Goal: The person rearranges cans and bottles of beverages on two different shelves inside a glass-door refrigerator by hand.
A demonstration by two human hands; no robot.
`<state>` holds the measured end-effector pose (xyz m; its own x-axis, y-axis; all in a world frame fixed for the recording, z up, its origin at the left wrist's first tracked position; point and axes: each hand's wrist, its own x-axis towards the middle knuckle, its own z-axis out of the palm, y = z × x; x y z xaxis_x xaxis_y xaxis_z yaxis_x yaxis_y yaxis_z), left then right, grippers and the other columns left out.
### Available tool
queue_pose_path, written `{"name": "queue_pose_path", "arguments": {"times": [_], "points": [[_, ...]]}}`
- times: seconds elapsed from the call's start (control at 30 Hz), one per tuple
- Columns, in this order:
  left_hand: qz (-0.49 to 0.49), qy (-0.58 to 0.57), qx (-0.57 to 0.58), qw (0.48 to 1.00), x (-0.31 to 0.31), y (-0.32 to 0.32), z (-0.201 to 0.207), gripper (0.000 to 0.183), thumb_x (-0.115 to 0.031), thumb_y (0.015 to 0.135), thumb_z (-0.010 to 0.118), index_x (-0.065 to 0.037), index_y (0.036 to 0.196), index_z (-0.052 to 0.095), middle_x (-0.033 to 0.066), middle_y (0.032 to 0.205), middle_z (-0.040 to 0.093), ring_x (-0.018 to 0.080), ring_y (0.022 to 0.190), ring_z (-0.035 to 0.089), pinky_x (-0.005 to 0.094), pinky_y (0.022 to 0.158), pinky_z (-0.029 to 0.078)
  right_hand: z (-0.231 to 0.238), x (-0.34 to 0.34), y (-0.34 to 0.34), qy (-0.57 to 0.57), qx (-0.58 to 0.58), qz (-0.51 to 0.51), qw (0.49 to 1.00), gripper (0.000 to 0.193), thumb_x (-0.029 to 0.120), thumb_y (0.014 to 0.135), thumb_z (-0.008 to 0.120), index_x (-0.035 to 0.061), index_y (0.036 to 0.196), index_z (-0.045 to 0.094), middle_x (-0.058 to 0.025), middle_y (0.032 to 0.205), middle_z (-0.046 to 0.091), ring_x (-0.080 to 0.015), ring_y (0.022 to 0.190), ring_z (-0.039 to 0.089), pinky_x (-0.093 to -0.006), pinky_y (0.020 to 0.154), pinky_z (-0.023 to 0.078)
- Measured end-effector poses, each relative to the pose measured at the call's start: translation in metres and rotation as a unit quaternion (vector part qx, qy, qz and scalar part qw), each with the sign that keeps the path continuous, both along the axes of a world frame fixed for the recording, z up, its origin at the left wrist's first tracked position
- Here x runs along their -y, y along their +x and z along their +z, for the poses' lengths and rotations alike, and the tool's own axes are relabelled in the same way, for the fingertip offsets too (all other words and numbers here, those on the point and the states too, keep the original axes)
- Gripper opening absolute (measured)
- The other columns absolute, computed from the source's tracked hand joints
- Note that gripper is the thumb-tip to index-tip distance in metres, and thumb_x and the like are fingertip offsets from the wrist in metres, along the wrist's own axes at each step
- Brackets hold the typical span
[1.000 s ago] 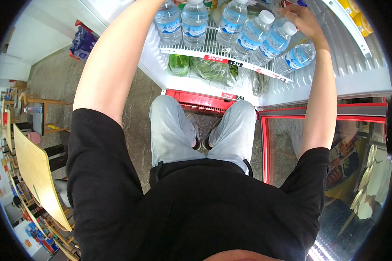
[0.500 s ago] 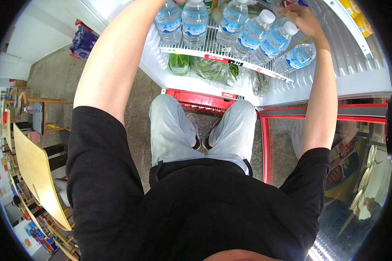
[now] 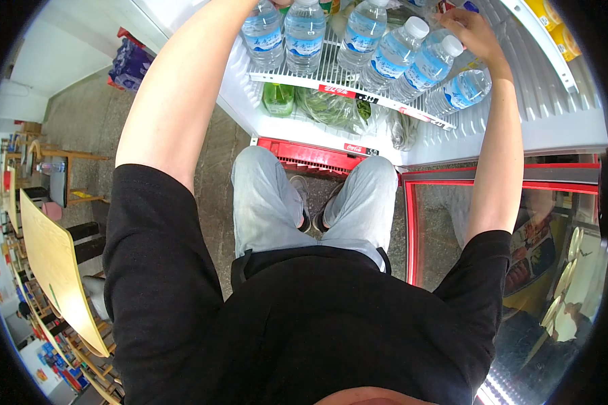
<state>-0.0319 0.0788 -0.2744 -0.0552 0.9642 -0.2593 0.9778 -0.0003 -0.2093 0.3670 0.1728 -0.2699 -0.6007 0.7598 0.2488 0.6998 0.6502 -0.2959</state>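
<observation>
Both my arms reach into an open fridge with a wire shelf [image 3: 344,89]. My right hand [image 3: 471,32] is behind the front row at the right, its fingers bent and pressed together near a small red item [image 3: 444,7]; what they grip, if anything, is hidden. Below it stand a capped water bottle [image 3: 425,67] with a blue label and a tilted water bottle [image 3: 461,90]. My left forearm [image 3: 182,88] runs up past the top edge beside the leftmost water bottle [image 3: 262,34]; almost all of that hand is out of view. More water bottles [image 3: 304,37] line the shelf front.
On the lower level sit a green bottle [image 3: 278,99] and bagged green vegetables [image 3: 327,104]. The red-framed glass door [image 3: 412,229] stands open at my right. Yellow packages [image 3: 554,27] show at the upper right. A wooden table [image 3: 54,263] is at the left.
The view has shifted very slightly, so the bottles appear a little lower. My right hand stays at nearly the same place, with its fingers slightly more bent.
</observation>
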Motion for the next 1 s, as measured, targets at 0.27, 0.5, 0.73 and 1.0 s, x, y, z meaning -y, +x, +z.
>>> {"name": "queue_pose_path", "arguments": {"times": [0.27, 0.5, 0.73, 1.0], "points": [[-0.009, -0.004, 0.003, 1.000, -0.002, 0.006, 0.001, 0.033, -0.026, 0.075, 0.068, -0.007, 0.101, 0.078, 0.0167, 0.108, 0.073, 0.0315, 0.101, 0.070, 0.0426, 0.084, 0.055, -0.006, -0.016, 0.013, 0.037, 0.016, 0.029, 0.999, 0.039, 0.047, 0.091, 0.061, 0.0129, 0.103, 0.077, -0.0067, 0.093, 0.073, -0.0177, 0.076, 0.065, -0.0320, 0.067, 0.051], [-0.020, 0.001, -0.002, 1.000, -0.003, 0.002, -0.002, 0.035, -0.027, 0.075, 0.069, -0.007, 0.102, 0.077, 0.0171, 0.110, 0.073, 0.0321, 0.102, 0.070, 0.0427, 0.085, 0.055, 0.004, 0.002, -0.001, -0.041, 0.020, -0.048, 0.998, 0.041, 0.049, 0.091, 0.061, 0.0123, 0.100, 0.076, -0.0067, 0.085, 0.071, -0.0161, 0.071, 0.063, -0.0307, 0.062, 0.049], [-0.015, -0.012, 0.001, 1.000, 0.001, 0.004, 0.002, 0.036, -0.026, 0.075, 0.068, -0.006, 0.103, 0.077, 0.0183, 0.109, 0.073, 0.0325, 0.102, 0.070, 0.0432, 0.085, 0.055, 0.000, -0.005, 0.004, -0.016, 0.007, -0.018, 1.000, 0.041, 0.049, 0.091, 0.062, 0.0115, 0.100, 0.076, -0.0070, 0.085, 0.070, -0.0163, 0.070, 0.063, -0.0306, 0.061, 0.049], [-0.003, -0.025, 0.019, 0.999, 0.004, 0.008, 0.005, 0.035, -0.020, 0.074, 0.066, -0.004, 0.103, 0.077, 0.0190, 0.108, 0.073, 0.0322, 0.101, 0.070, 0.0430, 0.083, 0.055, -0.001, -0.006, 0.006, 0.009, 0.010, 0.001, 1.000, 0.043, 0.049, 0.090, 0.062, 0.0104, 0.102, 0.076, -0.0070, 0.092, 0.073, -0.0187, 0.077, 0.066, -0.0335, 0.066, 0.052]]}}
